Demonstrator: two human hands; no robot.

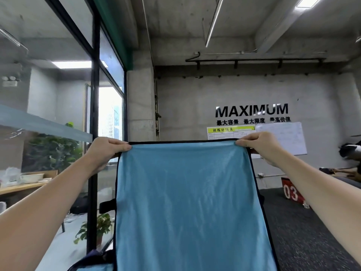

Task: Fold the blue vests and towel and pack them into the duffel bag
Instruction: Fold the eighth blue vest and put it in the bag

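A light blue mesh vest (191,202) with black trim hangs spread out in front of me, filling the lower middle of the head view. My left hand (105,153) pinches its top left corner and my right hand (261,145) pinches its top right corner, both raised at chest height with the top edge stretched flat between them. Below the vest at the bottom left, a dark duffel bag (91,259) shows only partly, with a bit of blue fabric (91,267) at its edge. The towel is hidden from view.
A glass partition with a black frame (93,114) stands to the left, with a potted plant (97,225) at its base. A wooden table (23,184) is behind the glass. A red box marked 03 (292,192) sits on dark carpet at right, near a person's limbs (343,171).
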